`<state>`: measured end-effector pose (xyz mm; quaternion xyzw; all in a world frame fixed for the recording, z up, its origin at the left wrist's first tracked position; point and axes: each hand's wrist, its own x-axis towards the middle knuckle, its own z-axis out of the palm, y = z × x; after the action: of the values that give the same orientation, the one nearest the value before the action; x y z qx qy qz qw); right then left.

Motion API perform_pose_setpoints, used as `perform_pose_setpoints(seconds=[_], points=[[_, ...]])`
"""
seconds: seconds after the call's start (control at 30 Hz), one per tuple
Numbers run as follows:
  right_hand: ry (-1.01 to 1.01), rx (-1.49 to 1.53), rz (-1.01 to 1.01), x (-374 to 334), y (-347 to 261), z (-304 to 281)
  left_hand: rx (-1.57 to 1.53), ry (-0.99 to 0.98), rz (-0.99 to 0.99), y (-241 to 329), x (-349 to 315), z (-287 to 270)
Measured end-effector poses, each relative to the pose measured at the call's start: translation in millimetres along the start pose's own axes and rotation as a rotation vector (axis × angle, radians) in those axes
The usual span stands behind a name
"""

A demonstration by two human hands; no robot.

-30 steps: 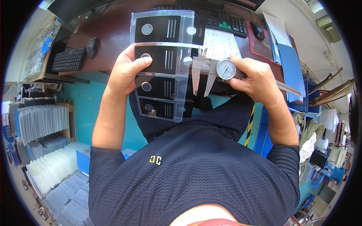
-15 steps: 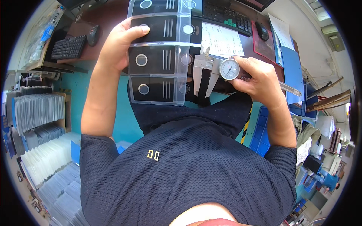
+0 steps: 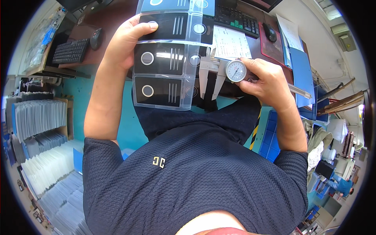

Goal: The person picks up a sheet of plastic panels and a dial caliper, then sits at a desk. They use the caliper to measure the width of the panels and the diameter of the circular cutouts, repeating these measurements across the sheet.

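My left hand (image 3: 122, 44) grips the left edge of a clear plastic sheet (image 3: 158, 58), its thumb lying over the front. Black panels, each with a ring and several pale lines, run down the sheet, and its lower end hangs over my lap. My right hand (image 3: 270, 80) is closed around a dial caliper (image 3: 235, 71) with a round white dial. The caliper's long jaws point toward me and stand apart, just beside the sheet's right edge. I cannot tell whether they touch it. The fingers behind the sheet are hidden.
Behind the sheet, a dark red desk (image 3: 111, 23) holds a keyboard (image 3: 70, 51), a second keyboard (image 3: 239, 21), mice and a written paper (image 3: 231, 43). A blue folder (image 3: 299, 74) sits at right. Stacked sheets (image 3: 41, 113) fill shelves at left. A blue crate (image 3: 270, 135) stands by my right leg.
The upper part of the plastic sheet has shifted slightly up and to the right, with my left hand moving along. The caliper has moved a little to the left.
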<state>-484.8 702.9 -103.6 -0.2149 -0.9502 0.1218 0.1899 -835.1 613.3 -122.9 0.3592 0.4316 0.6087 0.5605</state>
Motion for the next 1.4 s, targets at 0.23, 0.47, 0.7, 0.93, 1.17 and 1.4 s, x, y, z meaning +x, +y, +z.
perform_pose_setpoints(seconds=[0.23,0.47,0.7,0.93,1.17,1.4], points=[[0.034,0.025,-0.017,0,2,2,-0.032,-0.045,-0.003,-5,5,-4],[0.019,0.015,-0.016,-2,5,2,-0.093,-0.066,-0.003,-11,10,-4],[0.015,0.015,-0.006,-3,4,2,-0.106,-0.049,0.001,-16,12,-3],[0.032,0.001,-0.022,-4,6,3,-0.117,-0.053,0.006,-17,13,-1],[0.019,0.007,0.007,-4,5,2,-0.12,-0.053,0.006,-17,14,0],[-0.01,0.041,0.024,-3,-1,-3,-0.06,-0.063,-0.021,0,20,-9]])
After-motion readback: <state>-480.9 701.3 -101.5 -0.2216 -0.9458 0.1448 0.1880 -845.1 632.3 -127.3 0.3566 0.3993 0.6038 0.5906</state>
